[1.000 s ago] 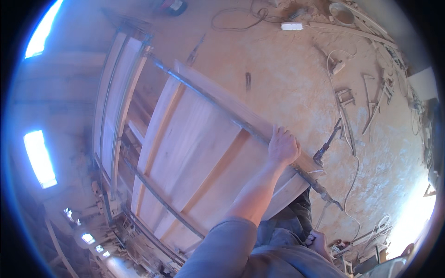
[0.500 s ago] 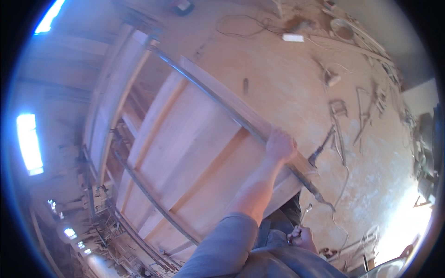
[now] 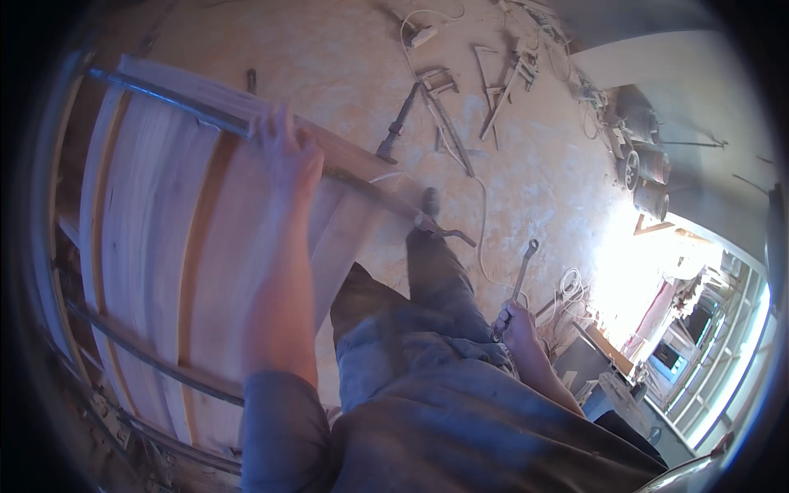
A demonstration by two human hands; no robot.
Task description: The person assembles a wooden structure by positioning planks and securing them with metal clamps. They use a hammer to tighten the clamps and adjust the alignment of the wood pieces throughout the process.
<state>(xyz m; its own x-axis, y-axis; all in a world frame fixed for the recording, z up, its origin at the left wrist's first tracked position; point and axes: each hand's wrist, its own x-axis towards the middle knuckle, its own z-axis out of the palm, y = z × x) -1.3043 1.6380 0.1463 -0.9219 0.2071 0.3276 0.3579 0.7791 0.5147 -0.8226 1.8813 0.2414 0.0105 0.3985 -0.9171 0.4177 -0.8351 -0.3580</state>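
My left hand [image 3: 283, 144] is closed over a long metal bar clamp [image 3: 181, 104] and the edge board beside it, its fingers slightly blurred. The clamp runs along the far edge of a large pale wooden panel [image 3: 152, 205] crossed by darker battens. Its bent crank handle [image 3: 460, 235] sticks out past the panel's right corner. Low on the right, my right hand [image 3: 516, 322] grips a wrench [image 3: 523, 267], with the ring end pointing up and away from me. That hand is apart from the panel.
A second metal bar [image 3: 156, 355] crosses the panel nearer me. Several clamps [image 3: 501, 90] and a dark-handled tool [image 3: 399, 123] lie on the dusty floor, with a pale cable [image 3: 483, 222] winding between them. Buckets [image 3: 652, 164] stand by the right wall, near a bright doorway.
My view has swung right, so the panel sits further left and the doorway shows more. The wrench in my right hand has come into clear view. My left hand stays at the clamped edge.
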